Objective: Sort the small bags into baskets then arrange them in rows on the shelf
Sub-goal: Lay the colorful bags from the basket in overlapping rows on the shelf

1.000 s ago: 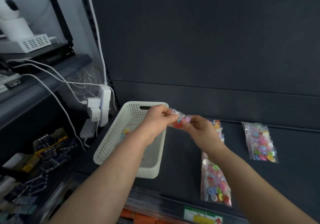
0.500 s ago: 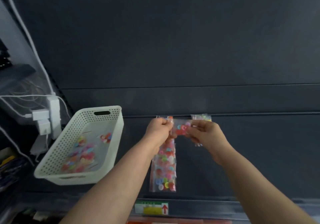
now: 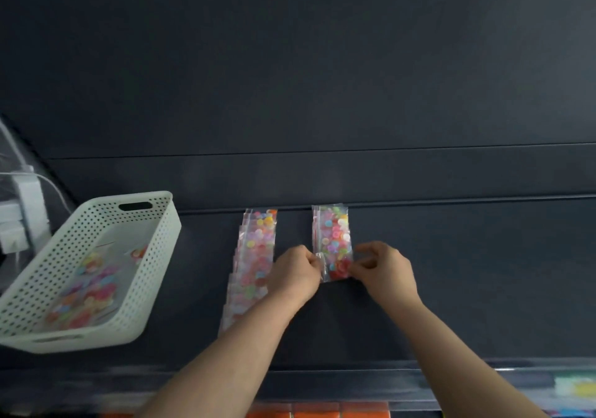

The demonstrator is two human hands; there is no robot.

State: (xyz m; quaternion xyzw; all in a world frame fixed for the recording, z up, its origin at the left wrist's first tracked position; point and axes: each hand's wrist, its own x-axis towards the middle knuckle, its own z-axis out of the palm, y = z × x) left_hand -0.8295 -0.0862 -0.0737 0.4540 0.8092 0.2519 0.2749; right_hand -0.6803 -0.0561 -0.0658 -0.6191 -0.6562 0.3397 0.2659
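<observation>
The work looks well into its second stage, by my reading. On the dark grey shelf two rows of small clear plastic bags filled with coloured buttons run from the back panel toward the front. The left row is long and reaches almost to the left forearm, which covers its near end. The right row is much shorter, only a few overlapping bags. At the near end of that shorter row both hands hold one more clear bag with red buttons, low against the shelf and overlapping the bag behind it. The left hand pinches its left edge with curled fingers, and the right hand pinches its right edge. So this bag is not yet let go. The white perforated plastic basket stands at the left of the shelf, well apart from the rows, and blurred bags of buttons lie in its bottom. Those are left to set out, and the right row has plenty of bare shelf in front of it.
</observation>
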